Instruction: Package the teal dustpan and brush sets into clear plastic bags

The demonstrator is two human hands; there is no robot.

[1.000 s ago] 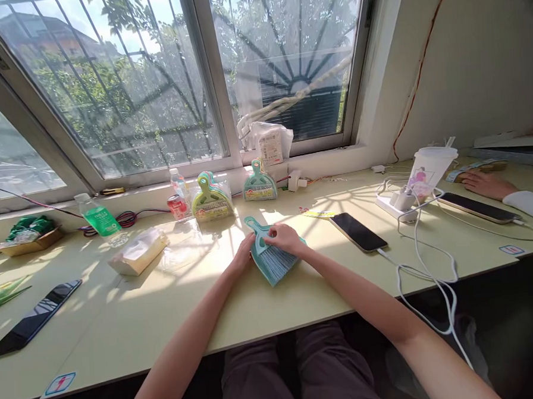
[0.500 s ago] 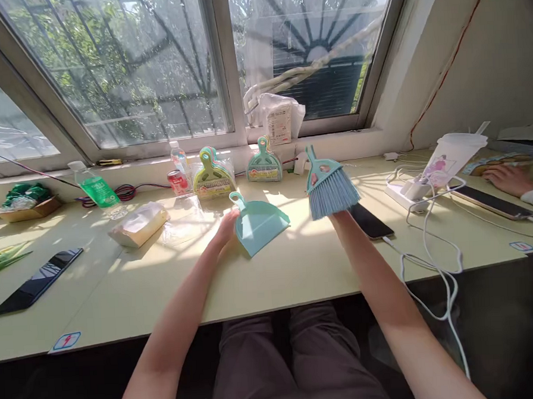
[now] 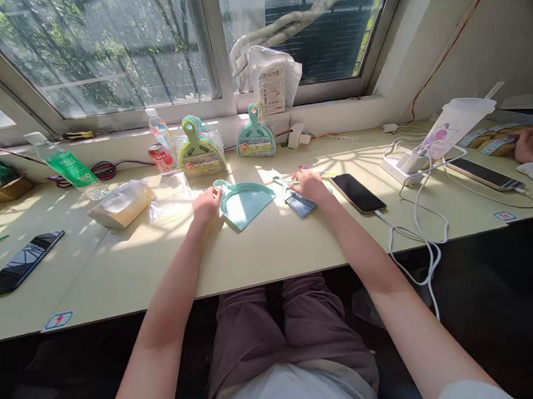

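A mint-green dustpan lies on the pale yellow table, its open edge toward the front right. My left hand is closed on its left side by the handle loop. Just to the right, a small hand brush with grey-blue bristles rests low at the table, handle pointing left. My right hand covers part of it from behind, with fingers closed on its head; the fingertips are partly hidden. A black phone on a white charging cable lies beside my right wrist.
Packaged dustpan sets and another set stand by the window. Left are a soda can, a green-labelled bottle, a tissue pack and a phone. At right stand a cup and a co-worker's hand.
My right hand has lowered the brush from upright, bristles facing me, to the tabletop and moved it left toward the dustpan. The left hand still holds the dustpan. The view has shifted.
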